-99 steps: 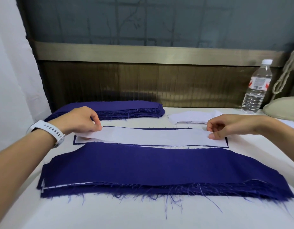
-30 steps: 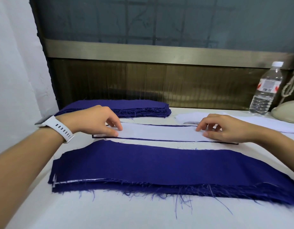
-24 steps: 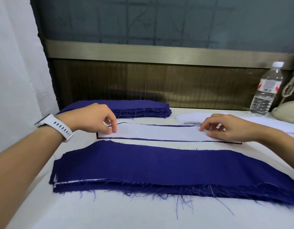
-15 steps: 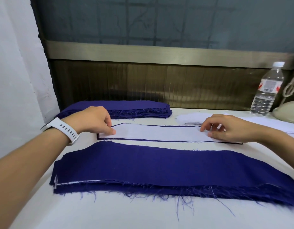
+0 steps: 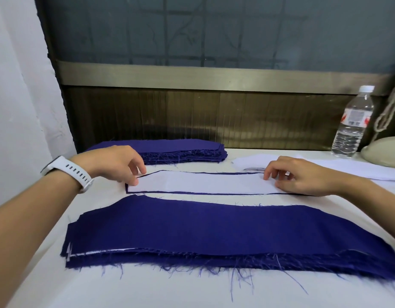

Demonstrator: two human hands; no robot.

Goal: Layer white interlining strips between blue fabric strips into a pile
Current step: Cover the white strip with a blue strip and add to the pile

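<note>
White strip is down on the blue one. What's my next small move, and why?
Probably lift the pair onto the near pile: the white strip lies squarely on the blue strip, with left hand and right hand at its ends.

Near fabric pile (image 5: 214,230) deep blue, thin white layer showing at its left edge; interlining strip (image 5: 198,183) white, bordered dark blue; far-left pile (image 5: 181,147) blue; worktop (image 5: 147,290) white; far-right bottle (image 5: 352,123) clear, label red-and-white.
</note>
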